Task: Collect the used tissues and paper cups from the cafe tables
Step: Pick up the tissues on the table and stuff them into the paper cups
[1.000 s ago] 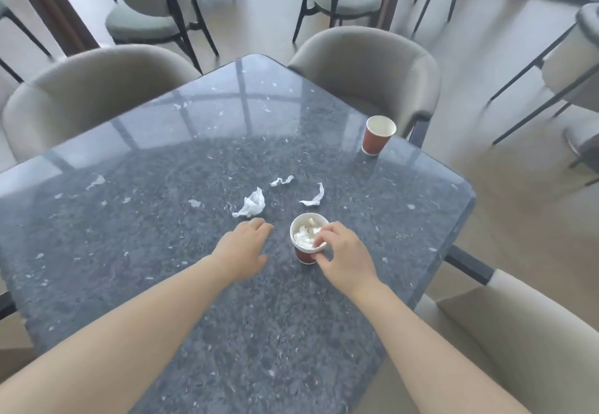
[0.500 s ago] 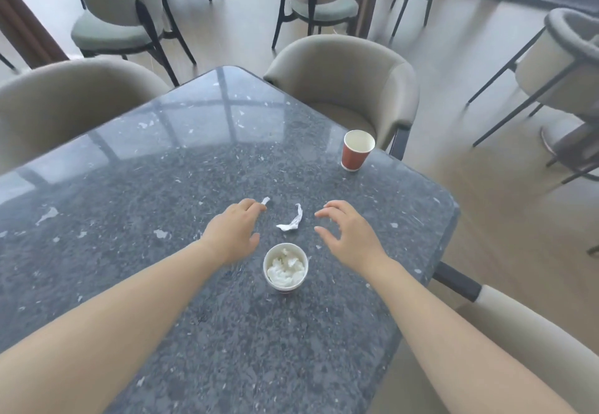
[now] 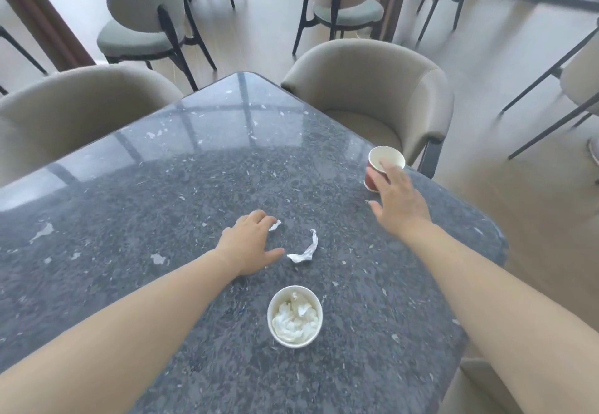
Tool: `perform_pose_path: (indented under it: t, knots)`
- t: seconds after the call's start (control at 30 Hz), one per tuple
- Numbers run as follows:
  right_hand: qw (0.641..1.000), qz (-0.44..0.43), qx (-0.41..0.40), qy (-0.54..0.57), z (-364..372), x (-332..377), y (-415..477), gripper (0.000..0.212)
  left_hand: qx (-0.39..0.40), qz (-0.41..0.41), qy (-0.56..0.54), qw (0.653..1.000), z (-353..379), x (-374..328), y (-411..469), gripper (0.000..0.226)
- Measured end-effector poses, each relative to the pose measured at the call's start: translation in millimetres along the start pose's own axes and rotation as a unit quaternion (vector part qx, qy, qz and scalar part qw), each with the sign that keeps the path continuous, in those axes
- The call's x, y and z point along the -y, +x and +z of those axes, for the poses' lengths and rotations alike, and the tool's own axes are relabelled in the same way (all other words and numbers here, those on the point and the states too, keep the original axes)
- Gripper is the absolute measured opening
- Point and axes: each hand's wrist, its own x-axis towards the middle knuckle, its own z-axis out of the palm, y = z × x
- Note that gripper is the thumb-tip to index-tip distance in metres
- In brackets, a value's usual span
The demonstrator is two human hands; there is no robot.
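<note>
A red paper cup [image 3: 294,315] stuffed with white tissue stands on the dark stone table [image 3: 162,219], near me. Beyond it lies a twisted white tissue [image 3: 306,249]. My left hand [image 3: 249,246] rests palm down on the table just left of that tissue, its fingertips at a small tissue scrap [image 3: 275,225]. An empty red paper cup [image 3: 384,162] stands at the table's right edge. My right hand [image 3: 398,201] reaches to it with fingers spread, fingertips at its near rim and side, not closed round it.
Beige armchairs stand at the far left [image 3: 74,112], the far right [image 3: 382,95] and the near right corner [image 3: 505,391] of the table. Green-seated dining chairs [image 3: 146,24] stand farther back on the wooden floor. The table's right edge runs just past the empty cup.
My right hand let go of the tissue-filled cup and moved forward right to the empty cup. My left hand slid forward to the small scrap. The view shifted forward.
</note>
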Motion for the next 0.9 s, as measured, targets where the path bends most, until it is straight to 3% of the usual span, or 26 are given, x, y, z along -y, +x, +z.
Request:
perform_pose_path:
  t: [0.1,0.2,0.27,0.37,0.43,0.57,0.7,0.9]
  knots:
    - [1.0,0.021,0.001,-0.012,-0.2,0.1,16.4,0.072,0.011,-0.015,-0.031,0.999,7.1,-11.2,6.7,0.083]
    - [0.999,0.043,-0.013,-0.013,4.9,1.2,20.5,0.05,0.025,-0.019,-0.02,0.999,18.2,-22.4,14.1,0.092]
    - [0.999,0.027,-0.015,-0.031,7.4,1.6,17.8,0.03,0.018,-0.013,0.003,1.0,25.6,-27.8,16.6,0.08]
    - [0.999,-0.003,-0.043,-0.016,7.5,2.1,4.6,0.022,-0.013,0.038,-0.005,0.999,34.1,-34.1,17.1,0.037]
    - [0.997,-0.025,-0.065,0.04,7.8,4.6,-11.6,0.018,-0.014,0.074,-0.048,0.996,36.6,-34.2,16.8,0.022]
    - [0.986,-0.108,-0.026,0.124,8.6,21.2,-58.4,0.015,0.003,0.063,-0.082,0.995,34.8,-30.2,12.9,0.019]
    - [0.969,-0.176,-0.05,0.165,-1.9,48.3,-94.2,0.015,-0.01,0.054,-0.112,0.992,20.5,-24.3,-5.9,0.021]
    - [0.955,-0.209,-0.103,0.182,-44.1,90.6,-116.1,0.03,-0.086,-0.039,-0.318,0.943,-44.1,-15.0,-58.9,0.023]
